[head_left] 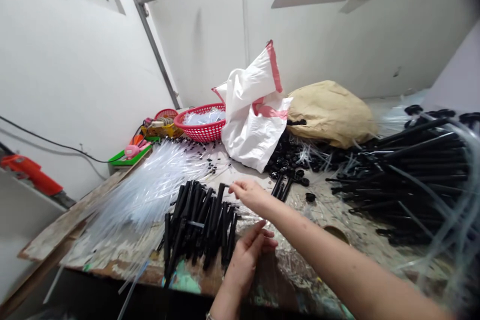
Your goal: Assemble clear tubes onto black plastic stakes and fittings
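Note:
A pile of black tubes (pixel 191 225) lies near the front edge of the worktable. My right hand (pixel 249 195) reaches across from the right, its fingers pinched at the top end of one black tube; what they grip is too small to make out. Below it, my left hand (pixel 253 247) rests just right of the pile, with its fingers apart and nothing visible in them. Left of the pile spreads a heap of clear thin tubes (pixel 138 200). Small black caps (pixel 310 197) and short black parts lie to the right.
A white sack (pixel 251 115) stands at the back beside a red basket (pixel 204 132) and a tan sack (pixel 332 112). Long black tubes (pixel 405 180) with clear hoses fill the right side. A green tray (pixel 131 160) and a red tool (pixel 32 175) are at left.

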